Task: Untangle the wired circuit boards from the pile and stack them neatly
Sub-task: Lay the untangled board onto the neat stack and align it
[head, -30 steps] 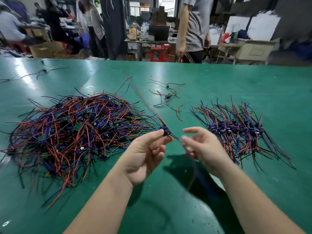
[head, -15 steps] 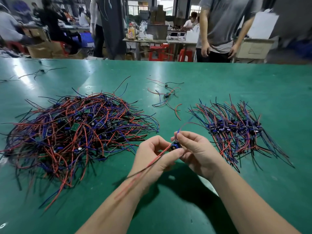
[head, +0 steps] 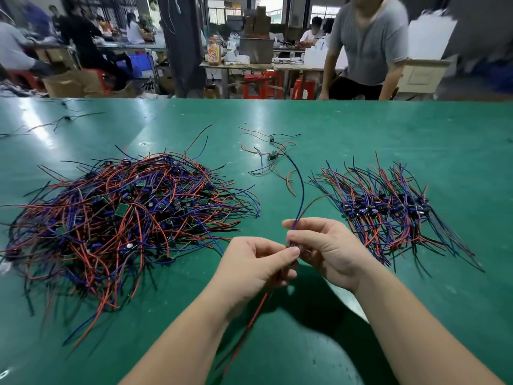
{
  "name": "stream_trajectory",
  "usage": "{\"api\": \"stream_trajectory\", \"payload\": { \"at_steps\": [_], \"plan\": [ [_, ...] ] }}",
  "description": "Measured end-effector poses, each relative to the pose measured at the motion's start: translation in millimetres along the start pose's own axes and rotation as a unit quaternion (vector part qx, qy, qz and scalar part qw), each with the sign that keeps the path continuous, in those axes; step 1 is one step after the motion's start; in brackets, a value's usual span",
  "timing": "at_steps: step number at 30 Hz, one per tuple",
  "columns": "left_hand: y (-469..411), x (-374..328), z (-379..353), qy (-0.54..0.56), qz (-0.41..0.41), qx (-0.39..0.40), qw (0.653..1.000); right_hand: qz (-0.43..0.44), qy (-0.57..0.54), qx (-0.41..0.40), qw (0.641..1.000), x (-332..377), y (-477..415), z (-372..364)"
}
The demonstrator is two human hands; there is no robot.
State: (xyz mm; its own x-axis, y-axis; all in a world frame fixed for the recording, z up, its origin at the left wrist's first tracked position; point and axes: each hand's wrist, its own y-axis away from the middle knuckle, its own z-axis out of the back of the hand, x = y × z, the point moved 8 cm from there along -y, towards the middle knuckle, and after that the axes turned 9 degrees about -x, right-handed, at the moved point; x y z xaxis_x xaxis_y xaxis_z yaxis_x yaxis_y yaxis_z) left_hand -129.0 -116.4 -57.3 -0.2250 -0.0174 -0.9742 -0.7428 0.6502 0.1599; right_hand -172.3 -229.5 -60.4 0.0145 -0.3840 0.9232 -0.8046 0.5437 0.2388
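Two-handed, pinches the seemingly light wired board [head: 293, 243] at its stiff body with left hand [head: 258, 269] and right hand [head: 326, 250], among limp wires [head: 302, 190].

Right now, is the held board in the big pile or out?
Out: left hand and right hand hold the board clear of the pile.

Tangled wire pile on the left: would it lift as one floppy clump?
Probably: the tangled pile of red and blue wired boards interlaces, so pulling one likely drags neighbours. Likely floppy: the blue wire above the right hand curves over.
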Motion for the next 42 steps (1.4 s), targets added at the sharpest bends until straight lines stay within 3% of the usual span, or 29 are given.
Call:
{"api": "stream_trajectory", "payload": {
  "at_steps": [5, 9, 17, 20, 24, 27, 30, 32, 35, 38, 40, 42],
  "plan": [
    [1.0, 4.5, -4.7, -0.037, 0.014, 0.027, 0.999, 0.036, -0.017, -0.091, 0.995, 24.5, -6.9, 29.7],
    [7.8, 11.3, -16.8, -0.106, 0.014, 0.078, 0.991, 0.041, -0.094, -0.158, 0.982, 43.1, -9.3, 70.4],
    [9.4, 19.9, -16.0, -0.125, 0.054, 0.105, 0.985, 0.011, -0.232, -0.207, 0.951, 34.6, -11.9, 86.1],
    [6.9, 13.0, -9.1, -0.149, 0.027, 0.083, 0.985, 0.03, -0.299, -0.22, 0.928, 31.5, -11.1, 82.0],
    [-7.3, 6.6, 10.4, -0.051, -0.01, -0.075, 0.996, 0.119, -0.145, -0.265, 0.946, 33.8, -6.0, 73.8],
    [-13.0, 1.7, 26.7, 0.01, -0.058, -0.161, 0.985, 0.166, 0.028, -0.208, 0.964, 30.9, -0.6, 43.7],
    [-13.6, -4.2, 29.3, -0.03, -0.115, -0.158, 0.98, 0.179, 0.194, -0.088, 0.96, 15.9, 6.8, 1.9],
    [-13.7, -6.1, 21.7, -0.092, -0.134, -0.123, 0.979, 0.209, 0.238, -0.088, 0.944, 16.1, 10.6, -4.4],
    [-13.9, 1.0, 8.8, -0.099, -0.093, -0.045, 0.99, 0.209, 0.194, -0.134, 0.949, 31.1, 6.7, 11.5],
    [-13.5, -3.7, 17.5, -0.206, -0.127, -0.076, 0.967, 0.189, 0.155, -0.206, 0.947, 62.5, -2.6, 52.7],
    [-14.5, -14.6, 31.4, -0.304, -0.187, -0.14, 0.924, 0.216, 0.181, -0.287, 0.916, 96.4, -5.2, 94.5],
    [-17.0, -23.6, 46.7, -0.346, -0.218, -0.203, 0.89, 0.251, 0.257, -0.398, 0.844, 129.9, -2.4, 143.1]
  ]
}}
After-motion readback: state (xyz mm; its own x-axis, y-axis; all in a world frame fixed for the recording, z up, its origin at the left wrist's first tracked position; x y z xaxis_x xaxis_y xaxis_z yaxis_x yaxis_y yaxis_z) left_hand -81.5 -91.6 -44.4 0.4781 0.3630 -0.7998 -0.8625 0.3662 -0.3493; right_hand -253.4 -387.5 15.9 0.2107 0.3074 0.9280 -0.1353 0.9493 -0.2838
